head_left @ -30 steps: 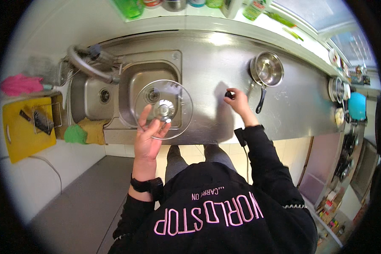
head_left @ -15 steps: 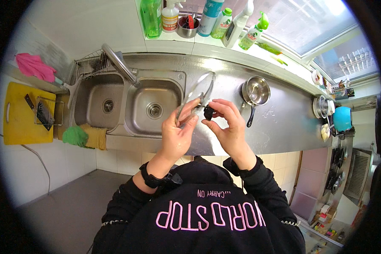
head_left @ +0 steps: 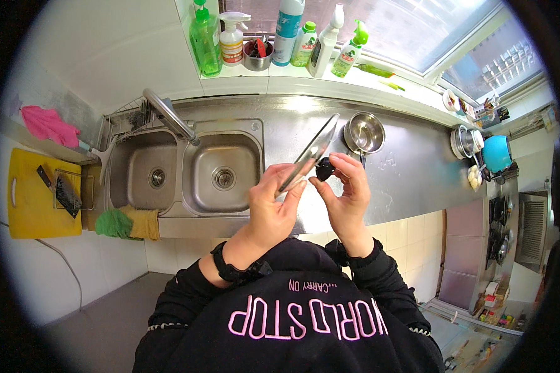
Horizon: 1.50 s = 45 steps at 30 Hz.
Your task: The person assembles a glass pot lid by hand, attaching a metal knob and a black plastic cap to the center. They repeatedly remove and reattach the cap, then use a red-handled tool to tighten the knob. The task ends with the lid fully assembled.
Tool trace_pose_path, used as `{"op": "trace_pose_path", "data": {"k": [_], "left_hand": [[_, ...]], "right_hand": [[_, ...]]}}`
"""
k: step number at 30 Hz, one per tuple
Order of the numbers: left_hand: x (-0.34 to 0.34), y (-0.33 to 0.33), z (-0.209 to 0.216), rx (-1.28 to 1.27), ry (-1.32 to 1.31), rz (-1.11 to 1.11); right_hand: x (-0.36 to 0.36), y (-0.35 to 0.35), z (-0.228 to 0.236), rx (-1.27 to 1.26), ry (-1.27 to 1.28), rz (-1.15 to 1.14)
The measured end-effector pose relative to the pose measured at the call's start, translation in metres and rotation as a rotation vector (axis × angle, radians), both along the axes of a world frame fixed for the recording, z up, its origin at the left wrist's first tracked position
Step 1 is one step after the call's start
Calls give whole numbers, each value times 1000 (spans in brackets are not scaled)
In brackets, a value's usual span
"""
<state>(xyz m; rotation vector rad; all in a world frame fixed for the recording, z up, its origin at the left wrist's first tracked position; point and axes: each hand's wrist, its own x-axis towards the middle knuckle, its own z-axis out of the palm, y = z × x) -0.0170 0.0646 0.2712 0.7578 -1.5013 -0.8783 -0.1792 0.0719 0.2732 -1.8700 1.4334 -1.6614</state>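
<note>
My left hand [head_left: 272, 200] grips the rim of a glass pot lid [head_left: 312, 149], which stands tilted nearly on edge above the counter. On the lid's right face, my right hand [head_left: 348, 198] is closed on a round black knob [head_left: 324, 169], with thumb and fingers bent about it. Whether the knob sits tight against the glass cannot be made out. Just beyond my right hand, a small steel saucepan [head_left: 364, 133] rests on the steel counter [head_left: 410, 168], its dark handle partly hidden by my fingers.
To the left lie two steel sink basins [head_left: 223, 177] with a faucet [head_left: 171, 117] between them. Green and tan cloths [head_left: 115, 224] drape over the front edge. Several bottles [head_left: 232, 46] line the windowsill. Bowls [head_left: 463, 143] stand at the far right. A knife [head_left: 44, 176] hangs by a yellow cutting board [head_left: 28, 208].
Both hands, with the lid and knob, have shifted slightly right and nearer to me. The lid now leans further right, and its top edge has come closer to the saucepan.
</note>
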Motion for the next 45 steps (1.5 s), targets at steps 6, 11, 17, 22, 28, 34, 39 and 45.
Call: {"op": "trace_pose_path", "data": {"k": [6,11,17,22,28,34,39,45], "left_hand": [[-2,-1,-4,18,-102,-30],[-8,-4,-5,-53,-33,8],[-13,1,2,29,-74,-5],[-20,-3,5,-51,-70,25],[-20,-5,6,-25,-84,4],[-20,-2,2,64,-91,-39],[-20,0,-6,85,-106,-57],[-20,2,-10,123,-109,-64]], "right_hand": [[-6,6,-1,13,-16,-35],[-12,13,-4,11,-44,-56],[-16,17,-2,15,40,-74],[-21,17,0,-138,330,-137],[-24,19,1,172,-88,-35],[-35,20,5,637,-683,218],[-48,16,3,908,-526,177],[-39,22,-3,625,-579,240]]}}
